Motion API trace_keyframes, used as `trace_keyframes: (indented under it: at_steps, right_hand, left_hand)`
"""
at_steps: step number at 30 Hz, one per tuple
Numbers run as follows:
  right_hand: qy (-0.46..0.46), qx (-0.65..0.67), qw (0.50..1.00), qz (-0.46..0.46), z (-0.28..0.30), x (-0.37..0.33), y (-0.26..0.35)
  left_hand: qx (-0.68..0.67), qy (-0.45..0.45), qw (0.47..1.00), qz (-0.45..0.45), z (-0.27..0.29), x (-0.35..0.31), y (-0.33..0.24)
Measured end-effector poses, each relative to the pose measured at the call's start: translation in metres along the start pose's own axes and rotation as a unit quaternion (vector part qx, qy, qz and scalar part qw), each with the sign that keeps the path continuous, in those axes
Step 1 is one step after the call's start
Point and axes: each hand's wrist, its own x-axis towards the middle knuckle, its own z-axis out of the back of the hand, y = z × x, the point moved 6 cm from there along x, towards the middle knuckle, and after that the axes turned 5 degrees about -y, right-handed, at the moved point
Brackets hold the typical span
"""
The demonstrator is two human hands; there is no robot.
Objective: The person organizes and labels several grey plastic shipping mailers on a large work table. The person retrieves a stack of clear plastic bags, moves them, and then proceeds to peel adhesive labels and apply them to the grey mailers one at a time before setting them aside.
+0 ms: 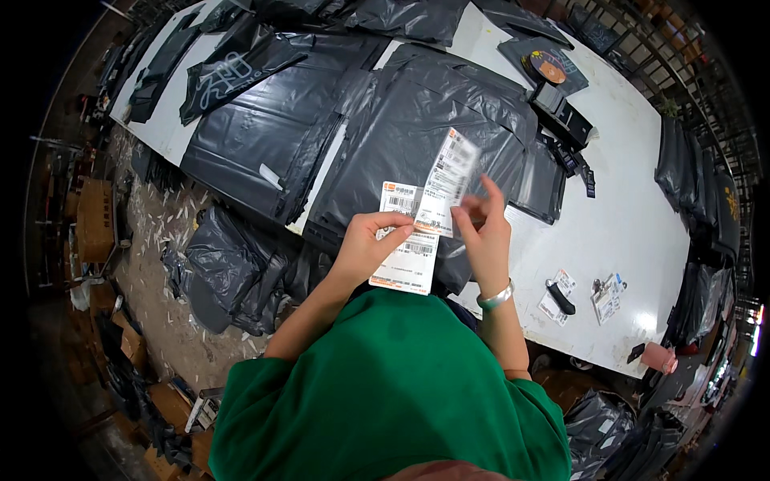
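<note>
My left hand [370, 244] pinches white shipping labels between thumb and fingers in front of my body. One lower shipping label [409, 276] hangs down toward my green shirt. Across it, a second shipping label [449, 172] slants up to the right, its top end blurred. Close by the upper label's right edge is my right hand [488, 232], a silvery band on its wrist. Its fingers are smeared by motion, so whether they grip the label is unclear. Beneath the labels lies a stack of black plastic mailing bags [401, 120].
More black bags [261, 120] cover the white table [618, 184] to the left. Several small black boxes [561, 112] sit to the right of the stack. Nearer right lie labels with a black cutter-like tool [560, 298]. A pink container [659, 358] stands by the corner.
</note>
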Motion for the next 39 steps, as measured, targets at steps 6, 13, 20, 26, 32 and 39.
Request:
trace_keyframes:
  at_steps: [6,13,20,26,32,39]
  right_hand:
    - [0.103,-0.012,0.982,0.16,-0.012,-0.019,0.041]
    - [-0.007,0.428,0.839,-0.336,-0.021,0.045,-0.084]
    - [-0.082,-0.218,0.962,0.14,-0.011,0.158,-0.046]
    - [0.09,-0.281,0.925,0.241,-0.089,0.113,-0.105]
    - [0.074,-0.46,0.839,0.281,-0.099,0.165,-0.111]
    - [-0.058,-0.212,0.975,-0.032,0.012,0.001,-0.151]
  left_hand:
    - [0.108,0.015,0.985,-0.133,-0.013,0.005,-0.021]
    - [-0.301,-0.019,0.953,-0.018,0.032,0.006,0.016]
    - [-0.007,-0.423,0.906,0.016,0.321,-0.079,0.186]
    - [0.196,-0.62,0.76,0.013,0.376,-0.203,0.19]
    - [-0.123,-0.293,0.948,0.025,0.255,0.058,0.111]
    - [-0.026,0.091,0.983,0.159,0.103,0.185,0.116]
